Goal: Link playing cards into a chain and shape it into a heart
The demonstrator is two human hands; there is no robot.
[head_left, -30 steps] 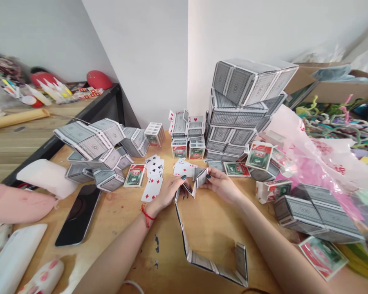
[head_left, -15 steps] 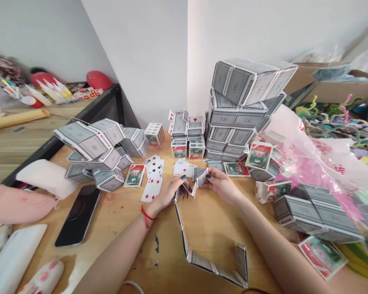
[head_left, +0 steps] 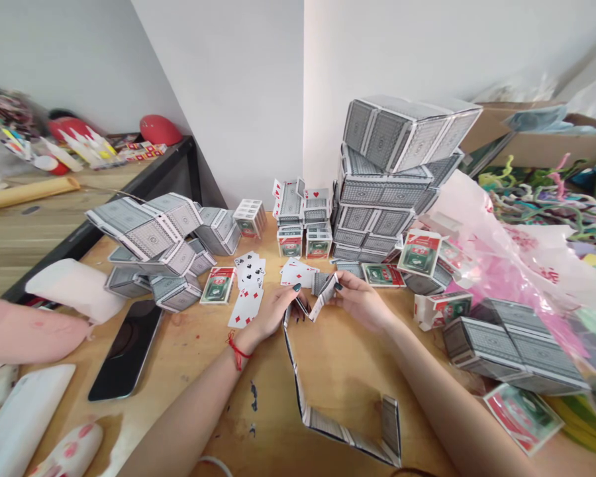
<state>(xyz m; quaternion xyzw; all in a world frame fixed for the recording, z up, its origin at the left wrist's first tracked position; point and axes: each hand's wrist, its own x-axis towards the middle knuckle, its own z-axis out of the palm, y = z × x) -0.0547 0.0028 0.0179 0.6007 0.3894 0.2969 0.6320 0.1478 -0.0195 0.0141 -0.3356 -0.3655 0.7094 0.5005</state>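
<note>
One bent strip (head_left: 322,425) of joined cards runs over the table (head_left: 347,358), its loose end nearest me, on the near side of my grip. Right of the grip and nearer than it, I have a flat box (head_left: 524,417), with a block (head_left: 514,344) of cards just beyond. Well to the left is a phone (head_left: 126,351). Red string (head_left: 238,351) circles the wrist behind my left hand (head_left: 273,315). That hand is closed, thumb toward fingers, on the strip's far part; its fingers are partly hidden. My right hand (head_left: 361,301) pinches the folded far end, with hardly any gap, near the left but apart from it. Just left of the grip I see loose cards (head_left: 248,305), and right past the fingertips some aces (head_left: 298,273). Beyond the grip stand two small boxes (head_left: 305,243); a low stack (head_left: 153,232) is off to its left and a tall stack (head_left: 387,185) beyond my right hand. Farthest, behind everything, I have the wall (head_left: 218,79).
</note>
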